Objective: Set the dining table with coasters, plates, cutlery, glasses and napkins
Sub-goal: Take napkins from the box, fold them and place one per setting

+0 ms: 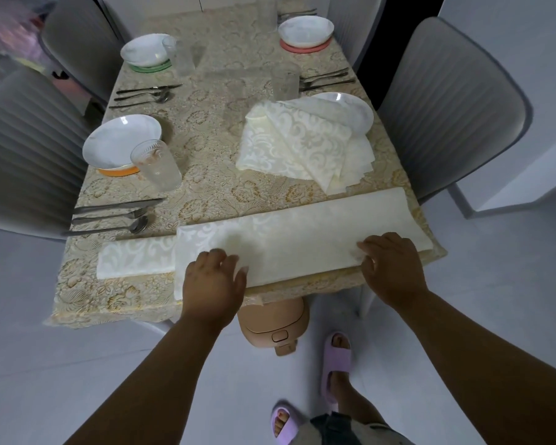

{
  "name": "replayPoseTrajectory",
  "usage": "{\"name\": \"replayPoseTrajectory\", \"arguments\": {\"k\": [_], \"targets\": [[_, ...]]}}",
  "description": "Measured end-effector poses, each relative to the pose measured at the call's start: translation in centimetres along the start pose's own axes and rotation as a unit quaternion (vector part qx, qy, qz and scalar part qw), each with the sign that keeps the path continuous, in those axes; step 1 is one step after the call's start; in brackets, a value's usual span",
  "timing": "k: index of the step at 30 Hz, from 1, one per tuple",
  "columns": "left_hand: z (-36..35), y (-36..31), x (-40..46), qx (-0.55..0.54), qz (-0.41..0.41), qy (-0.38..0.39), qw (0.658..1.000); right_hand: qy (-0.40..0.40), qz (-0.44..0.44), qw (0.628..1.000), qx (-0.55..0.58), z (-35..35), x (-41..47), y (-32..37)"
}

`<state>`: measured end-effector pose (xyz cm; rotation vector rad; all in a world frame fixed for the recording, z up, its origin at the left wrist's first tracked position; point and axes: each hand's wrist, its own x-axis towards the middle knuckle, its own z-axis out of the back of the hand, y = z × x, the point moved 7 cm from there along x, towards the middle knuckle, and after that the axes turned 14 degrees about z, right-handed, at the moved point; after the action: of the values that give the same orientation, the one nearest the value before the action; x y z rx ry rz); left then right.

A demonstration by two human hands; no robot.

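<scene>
The pile of napkins hides most of the near right plate and whatever coaster sits beneath it. The left hand covers the near left corner of the long folded napkin, so its fingertips' contact there is unclear, and the right hand hides the near right edge. The far cutlery at the top edge is too small to sort, and the upper left corner is a blur
</scene>
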<state>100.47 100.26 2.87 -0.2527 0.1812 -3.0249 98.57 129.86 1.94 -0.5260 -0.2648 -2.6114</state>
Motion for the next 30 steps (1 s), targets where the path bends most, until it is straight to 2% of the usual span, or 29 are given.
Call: {"name": "replayPoseTrajectory", "arguments": {"k": [2,5,10,17,22,25,27,30], "targets": [[-0.1,-1.9,1.4,-0.029,-0.005,-0.001,1.000,-0.025,-0.002,1.000,0.009,0.0,1.0,0.1],[-1.6,-5.5,3.3,-0.061,-0.026,0.046,0.997,-0.018,-0.012,0.999,0.031,-1.1,2.9,-0.1],[-5.7,-10.8,4.7,-0.050,-0.055,0.161,0.984,0.105,-0.052,0.993,0.007,-4.3,5.8,-1.5],[-9.6,-9.6,4.5,0.030,-0.015,0.196,0.980,0.240,-0.022,0.970,0.035,-9.0,5.9,-1.5],[-9.7,-9.5,4.3,0.016,-0.002,0.165,0.986,0.184,-0.040,0.981,0.044,-8.3,7.3,-0.4],[-9.8,-9.7,4.3,0.004,0.006,0.152,0.988,0.128,0.005,0.988,0.086,-8.4,8.1,3.8],[-9.8,-9.4,4.5,-0.009,0.014,0.144,0.989,0.132,0.025,0.984,0.118,-9.1,7.6,5.4],[-9.8,-8.4,5.3,-0.019,0.018,0.129,0.991,0.145,0.049,0.985,0.084,-10.0,7.2,4.1]]}}
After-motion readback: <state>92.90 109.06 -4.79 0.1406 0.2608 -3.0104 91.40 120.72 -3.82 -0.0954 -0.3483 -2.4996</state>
